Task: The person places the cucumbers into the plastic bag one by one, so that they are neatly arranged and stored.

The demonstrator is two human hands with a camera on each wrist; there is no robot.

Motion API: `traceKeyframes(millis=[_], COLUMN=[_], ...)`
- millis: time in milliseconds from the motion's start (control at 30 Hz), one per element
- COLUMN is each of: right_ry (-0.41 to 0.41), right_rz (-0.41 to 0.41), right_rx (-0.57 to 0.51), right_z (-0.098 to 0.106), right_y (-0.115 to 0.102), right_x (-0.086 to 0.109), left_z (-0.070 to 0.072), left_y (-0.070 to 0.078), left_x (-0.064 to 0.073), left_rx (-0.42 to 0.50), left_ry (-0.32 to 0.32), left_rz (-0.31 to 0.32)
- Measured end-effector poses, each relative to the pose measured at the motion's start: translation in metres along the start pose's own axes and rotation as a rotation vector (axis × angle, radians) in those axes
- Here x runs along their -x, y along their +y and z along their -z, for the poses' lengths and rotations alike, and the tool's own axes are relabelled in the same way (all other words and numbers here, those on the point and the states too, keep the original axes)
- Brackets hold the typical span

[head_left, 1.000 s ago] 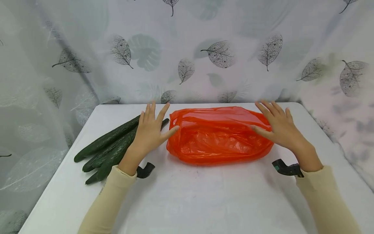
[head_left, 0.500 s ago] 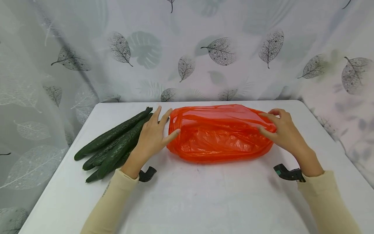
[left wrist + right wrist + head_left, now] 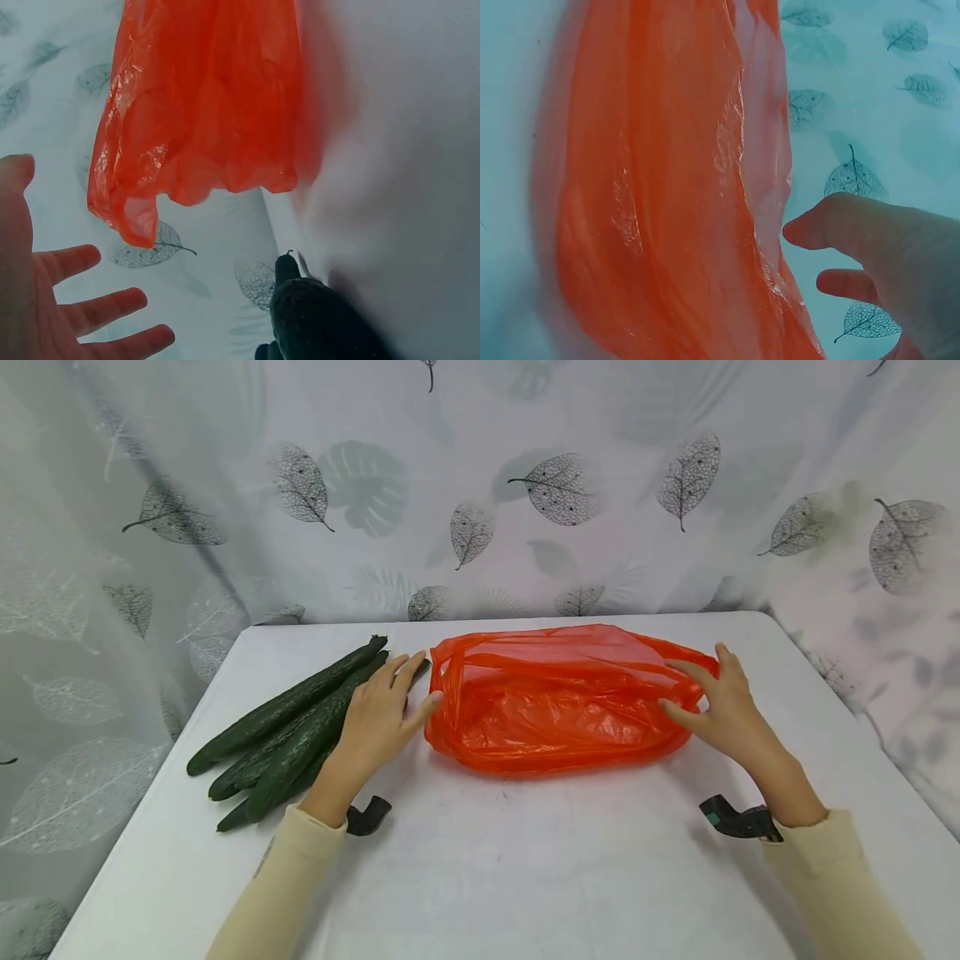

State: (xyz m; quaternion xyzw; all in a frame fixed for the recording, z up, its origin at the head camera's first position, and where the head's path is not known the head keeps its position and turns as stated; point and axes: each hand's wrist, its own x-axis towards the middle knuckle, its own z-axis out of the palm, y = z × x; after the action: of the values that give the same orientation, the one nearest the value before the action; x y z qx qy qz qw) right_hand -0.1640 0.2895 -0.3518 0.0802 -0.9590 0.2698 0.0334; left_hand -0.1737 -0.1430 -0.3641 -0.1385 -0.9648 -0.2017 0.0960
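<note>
A translucent red plastic bag (image 3: 558, 714) lies puffed out and lengthwise on the white table. Beside its left end hovers my left hand (image 3: 375, 714); its fingers are spread with nothing held, apart from the bag in the left wrist view. At the bag's right end is my right hand (image 3: 727, 710), thumb and fingers apart and bent toward the film. In the right wrist view a thumb tip (image 3: 801, 232) sits close to the bag's edge; whether it touches I cannot tell. Several dark green cucumbers (image 3: 296, 731) lie in a pile left of the bag, partly hidden by the left hand.
The white table (image 3: 525, 868) extends in front of the bag. A leaf-patterned curtain (image 3: 480, 468) hangs behind the table and along its sides. Each wrist wears a black camera mount, such as the right one (image 3: 738, 818).
Both hands have come down from a raised, spread pose to the bag's ends. The right fingers now bend around its right end. The bag and cucumbers lie as before, with slight camera shift.
</note>
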Motion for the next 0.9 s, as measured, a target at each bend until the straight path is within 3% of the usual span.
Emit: traceKeyframes(millis=[167,467,700,900], right_ry=[-0.101,-0.157,-0.1,-0.04], right_rz=[-0.088,-0.121,-0.085,-0.05], right_rx=[-0.04,-0.057,-0.099,-0.115], right_z=[-0.004,-0.014,-0.02,-0.02], right_y=[0.003,0.008,0.012,0.017], right_x=[-0.002,-0.003,0.0,0.003], left_z=[0.003,0.017,0.028,0.028], left_y=[-0.01,-0.031,-0.048,-0.061], left_x=[0.004,0.013,0.021,0.029], left_rx=[0.028,0.018,-0.068,-0.082], left_ry=[0.034,0.101,0.058,-0.039], left_rz=[0.007,0.031,0.072,0.134])
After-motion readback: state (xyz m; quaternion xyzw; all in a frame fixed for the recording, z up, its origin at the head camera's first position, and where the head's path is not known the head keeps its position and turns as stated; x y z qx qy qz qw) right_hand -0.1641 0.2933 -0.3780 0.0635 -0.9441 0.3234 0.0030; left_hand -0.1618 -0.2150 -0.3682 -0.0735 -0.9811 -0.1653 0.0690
